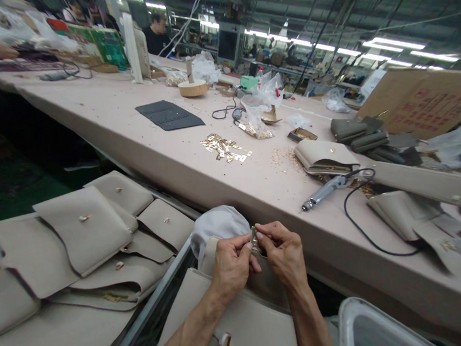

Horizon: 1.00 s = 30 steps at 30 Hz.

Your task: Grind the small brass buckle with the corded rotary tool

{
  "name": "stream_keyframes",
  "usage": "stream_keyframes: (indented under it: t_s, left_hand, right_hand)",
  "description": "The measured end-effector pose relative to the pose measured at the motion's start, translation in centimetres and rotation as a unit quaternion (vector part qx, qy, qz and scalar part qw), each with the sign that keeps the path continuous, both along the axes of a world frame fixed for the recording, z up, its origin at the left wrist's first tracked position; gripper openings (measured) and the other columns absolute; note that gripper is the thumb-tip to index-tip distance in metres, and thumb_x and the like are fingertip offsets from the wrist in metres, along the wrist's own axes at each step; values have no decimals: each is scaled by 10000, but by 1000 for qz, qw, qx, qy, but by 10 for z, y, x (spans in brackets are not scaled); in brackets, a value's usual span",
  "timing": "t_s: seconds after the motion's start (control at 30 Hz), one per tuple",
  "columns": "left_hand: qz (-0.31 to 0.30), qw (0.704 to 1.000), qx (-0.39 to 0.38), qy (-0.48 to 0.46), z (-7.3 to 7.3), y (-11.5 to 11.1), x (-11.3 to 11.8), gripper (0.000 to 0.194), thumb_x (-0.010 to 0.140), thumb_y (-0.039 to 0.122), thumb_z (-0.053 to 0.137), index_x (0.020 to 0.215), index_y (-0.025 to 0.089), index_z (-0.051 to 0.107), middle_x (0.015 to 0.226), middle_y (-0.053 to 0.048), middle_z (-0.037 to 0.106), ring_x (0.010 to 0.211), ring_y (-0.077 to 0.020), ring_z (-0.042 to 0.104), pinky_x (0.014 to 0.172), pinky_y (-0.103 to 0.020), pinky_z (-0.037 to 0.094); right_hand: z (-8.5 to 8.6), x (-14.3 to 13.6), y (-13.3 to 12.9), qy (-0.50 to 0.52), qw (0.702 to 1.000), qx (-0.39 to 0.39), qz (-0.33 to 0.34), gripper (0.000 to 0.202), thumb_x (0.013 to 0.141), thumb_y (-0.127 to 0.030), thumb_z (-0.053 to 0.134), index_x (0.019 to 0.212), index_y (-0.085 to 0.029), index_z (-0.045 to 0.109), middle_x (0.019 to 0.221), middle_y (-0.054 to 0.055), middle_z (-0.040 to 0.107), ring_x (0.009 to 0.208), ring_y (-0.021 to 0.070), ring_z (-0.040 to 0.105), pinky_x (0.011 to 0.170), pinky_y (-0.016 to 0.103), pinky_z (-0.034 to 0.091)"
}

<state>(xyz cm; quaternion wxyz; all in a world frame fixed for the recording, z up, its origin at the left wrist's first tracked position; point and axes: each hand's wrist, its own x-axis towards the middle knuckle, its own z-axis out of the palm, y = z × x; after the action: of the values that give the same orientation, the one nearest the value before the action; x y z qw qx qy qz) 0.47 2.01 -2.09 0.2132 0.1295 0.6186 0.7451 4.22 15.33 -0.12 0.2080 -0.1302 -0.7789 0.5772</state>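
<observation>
Both hands met over the beige bag (245,324) in the lap. The left hand (232,265) and right hand (284,255) pinched a small metal clasp (253,237) between their fingertips, its long axis upright, each hand equally near, just above the bag's flap.

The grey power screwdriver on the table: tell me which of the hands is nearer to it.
Right. The right hand is below and left of the grey power screwdriver, apart from it, pinching a small metal clasp. The left hand is farther left, on the same clasp.
</observation>
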Motion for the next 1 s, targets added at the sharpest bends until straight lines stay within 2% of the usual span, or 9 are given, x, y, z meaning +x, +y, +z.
stream_keyframes:
  t_s: [0.23,0.33,0.4,0.5,0.57,0.67,0.77,0.9,1.0]
  left_hand:
    - [13,1000,5,13,2,1,2,379,924,255,566,1190,63,757,487,8,628,396,-110,555,458,-192,425]
    - [58,996,-34,51,3,4,13,372,951,315,593,1212,96,742,549,3,641,427,-122,569,452,-204,420]
    - [115,980,-89,135,3,8,21,337,951,330,626,1189,125,749,623,-11,659,460,-124,562,466,-219,404]
    - [183,928,-157,284,2,14,28,258,964,261,599,1120,126,754,726,-51,683,545,-144,571,569,-262,433]
    - [193,906,-180,332,1,17,29,235,983,220,546,1051,114,743,735,-72,680,596,-169,592,629,-285,447]
    - [184,897,-199,348,1,20,27,233,995,189,497,945,134,717,725,-79,664,623,-183,599,655,-292,443]
    - [176,898,-200,351,2,18,26,214,989,174,497,915,146,696,714,-64,643,617,-178,587,649,-291,424]
    - [164,898,-198,357,3,16,26,194,987,160,504,895,151,675,714,-45,624,615,-169,568,646,-299,395]
    - [155,899,-193,360,4,14,26,188,996,161,504,919,147,675,726,-40,614,636,-172,564,663,-306,392]
  right_hand:
    - [5,-3,9,-36,995,-86,37,225,834,-340,785,965,-159,805,774,58,718,649,164,611,624,283,512]
    - [4,-3,9,-24,996,-82,17,205,818,-323,798,944,-162,815,789,60,730,682,170,622,635,274,504]
    - [2,-3,8,-13,997,-73,8,179,812,-303,799,930,-170,822,830,63,740,744,184,646,682,278,514]
    - [3,-1,6,2,998,-63,7,152,811,-288,794,913,-180,825,868,61,741,792,192,658,716,279,515]
    - [5,0,6,7,997,-69,13,146,813,-287,791,909,-182,823,855,53,729,773,184,649,694,273,509]
    - [8,2,10,2,996,-79,27,144,824,-302,794,902,-182,813,839,46,710,770,180,641,709,278,510]
    - [11,2,21,-15,994,-70,83,184,854,-332,780,957,-183,809,892,59,706,837,196,644,775,305,517]
    - [16,-2,37,-41,976,-83,197,282,890,-371,749,1108,-199,792,952,59,681,834,183,615,739,296,511]
    - [21,-7,47,-48,959,-75,268,251,914,-358,731,1091,-187,783,922,44,652,820,165,589,745,282,493]
